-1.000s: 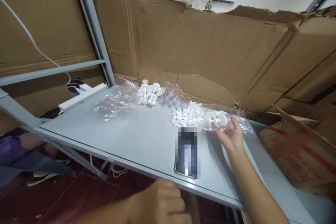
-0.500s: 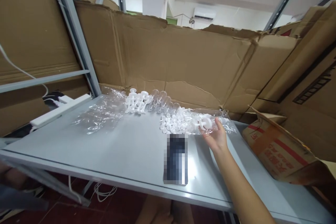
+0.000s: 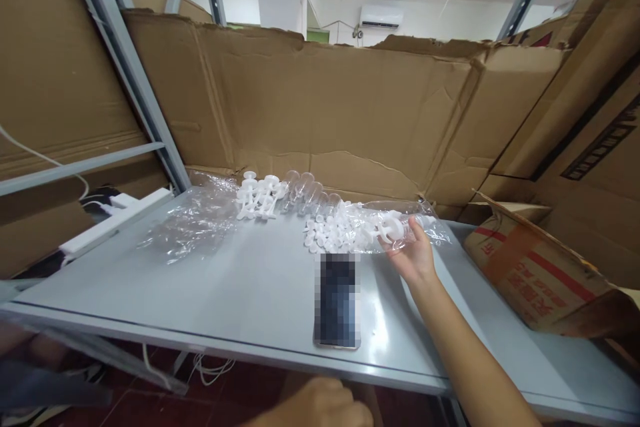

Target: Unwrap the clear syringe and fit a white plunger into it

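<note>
At the back right of the table my right hand (image 3: 413, 257) is closed around a white plastic piece with a round disc (image 3: 394, 229), thumb on its right and fingers on its left. A clear plastic bag (image 3: 435, 227) lies against and behind this piece; I cannot tell whether the piece is inside it. Beside it on the left is a heap of small white caps (image 3: 325, 233). Behind are clear round-ended tubes (image 3: 310, 193) and white stemmed pieces with discs (image 3: 260, 195). My left hand (image 3: 333, 403) is a slightly blurred fist below the front edge; its palm is hidden.
A phone (image 3: 337, 300), pixelated, lies near the front edge. Crumpled clear plastic (image 3: 195, 220) and a white power strip (image 3: 117, 220) are at the left. An open cardboard box (image 3: 535, 273) stands right; cardboard sheets (image 3: 340, 107) wall the back. Part of another person (image 3: 45, 373) shows lower left.
My left hand has come up from my lap toward the table's front edge. My right hand keeps its hold on the white piece in about the same place. The view has shifted slightly.
</note>
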Demonstrator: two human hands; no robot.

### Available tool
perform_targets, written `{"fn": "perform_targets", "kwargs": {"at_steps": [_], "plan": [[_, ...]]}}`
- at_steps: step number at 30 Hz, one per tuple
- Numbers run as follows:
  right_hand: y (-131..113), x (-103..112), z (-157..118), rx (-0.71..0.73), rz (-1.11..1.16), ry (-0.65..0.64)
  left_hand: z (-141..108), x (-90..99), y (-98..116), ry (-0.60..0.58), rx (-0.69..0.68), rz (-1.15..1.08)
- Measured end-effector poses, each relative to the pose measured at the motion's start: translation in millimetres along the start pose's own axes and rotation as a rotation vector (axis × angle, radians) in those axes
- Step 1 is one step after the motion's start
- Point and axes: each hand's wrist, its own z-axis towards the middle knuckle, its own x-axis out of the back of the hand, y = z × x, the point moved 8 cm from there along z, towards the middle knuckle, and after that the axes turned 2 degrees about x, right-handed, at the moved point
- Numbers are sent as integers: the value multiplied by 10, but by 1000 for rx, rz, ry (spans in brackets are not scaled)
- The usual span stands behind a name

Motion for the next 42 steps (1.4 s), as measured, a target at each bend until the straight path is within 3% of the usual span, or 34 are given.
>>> {"fn": "perform_targets", "kwargs": {"at_steps": [1,2,4,5,7,12,15,19,22,28,32,36,42], "plan": [[3,2,0,-1,4,5,92,390,57,69,-73,49],[5,1,-1,-3,7,7,186,750,22,133,-61,78],[-3,0,-1,-2,11,12,363,1316,-239,234,95,44],[-15,0,1,2,14,12,434,1489,-456,254,231,-9],[-50,5,13,19,19,12,566,1597,-857,196,409,-69],[-134,45,70,53,29,14,821,1558,-1667,209,586,60],[-145,74,88,50,30,35,937,1591,-1883,290,607,140],[-120,70,86,40,7,26,976,1762,-1818,530,578,8],[-95,62,71,52,-16,21,948,1762,-1690,587,557,-176],[-23,22,7,66,-81,21,761,1432,-1776,558,684,-615],[11,-3,-36,64,-79,11,692,1242,-1828,534,728,-769],[21,-52,-68,69,-83,-43,692,1116,-1782,567,761,-955],[-59,-280,-150,150,-231,-194,740,851,-1774,579,858,-1500]]}}
